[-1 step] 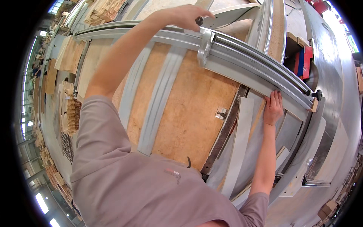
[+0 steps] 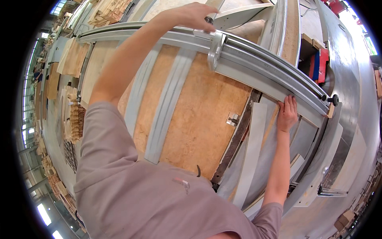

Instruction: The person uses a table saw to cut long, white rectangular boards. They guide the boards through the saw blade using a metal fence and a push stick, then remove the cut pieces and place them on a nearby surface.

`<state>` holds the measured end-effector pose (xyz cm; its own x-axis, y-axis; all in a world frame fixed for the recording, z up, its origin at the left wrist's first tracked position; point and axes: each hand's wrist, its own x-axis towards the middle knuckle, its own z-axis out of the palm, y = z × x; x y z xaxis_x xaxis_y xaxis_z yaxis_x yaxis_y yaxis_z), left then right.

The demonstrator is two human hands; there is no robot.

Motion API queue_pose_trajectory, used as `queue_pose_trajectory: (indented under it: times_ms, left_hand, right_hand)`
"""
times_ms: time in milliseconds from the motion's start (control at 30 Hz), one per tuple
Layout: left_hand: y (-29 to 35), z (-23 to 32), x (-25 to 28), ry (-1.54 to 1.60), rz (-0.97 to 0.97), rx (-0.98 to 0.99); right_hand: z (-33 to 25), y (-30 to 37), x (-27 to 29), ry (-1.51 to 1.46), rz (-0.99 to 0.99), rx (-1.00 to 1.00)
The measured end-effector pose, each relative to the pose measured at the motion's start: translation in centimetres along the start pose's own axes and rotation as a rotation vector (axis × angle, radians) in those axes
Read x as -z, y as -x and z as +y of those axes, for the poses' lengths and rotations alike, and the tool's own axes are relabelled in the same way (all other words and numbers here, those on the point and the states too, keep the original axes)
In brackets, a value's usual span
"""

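Note:
A long aluminium rail with a slot crosses the far side of the machine table. On it sits a metal stop block. Just beyond the block, my left hand has its thumb and fingers around a black knob. A pale grey board lies along the near side of the rail. My right hand rests flat on this board's near edge, fingers stretched out towards the rail and thumb to the side. Left of that hand, a loose pale strip runs towards me.
A brown wooden panel and grey metal bars lie before me. Another black knob ends the rail at right. A red and blue box sits beyond it. Stacked wood stands at left; a person is far off.
My left hand's thumb and fingers have shifted slightly left around the black knob. My right hand and the pale board have not moved.

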<state>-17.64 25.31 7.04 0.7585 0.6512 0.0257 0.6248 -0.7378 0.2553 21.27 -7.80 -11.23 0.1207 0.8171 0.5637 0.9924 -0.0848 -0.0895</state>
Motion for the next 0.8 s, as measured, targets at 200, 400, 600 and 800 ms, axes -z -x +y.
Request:
queue_pose_trajectory:
  times_ms: [200,400,600,800]
  left_hand:
    - [0.2,-1.9,2.6,0.024,-0.168,0.191]
    - [0.1,5.3,5.3,-0.033,-0.369,0.449]
    - [0.2,-0.4,1.5,-0.019,-0.134,-0.122]
    - [1.4,0.6,-0.1,-0.018,-0.061,0.172]
  right_hand:
    - [-0.8,-0.5,0.1,-0.014,-0.003,0.004]
    - [-0.1,0.0,0.0,0.001,0.000,-0.005]
    - [-0.1,-0.3,0.0,-0.012,0.007,0.002]
    - [-0.6,-0.1,0.2,-0.006,0.001,-0.008]
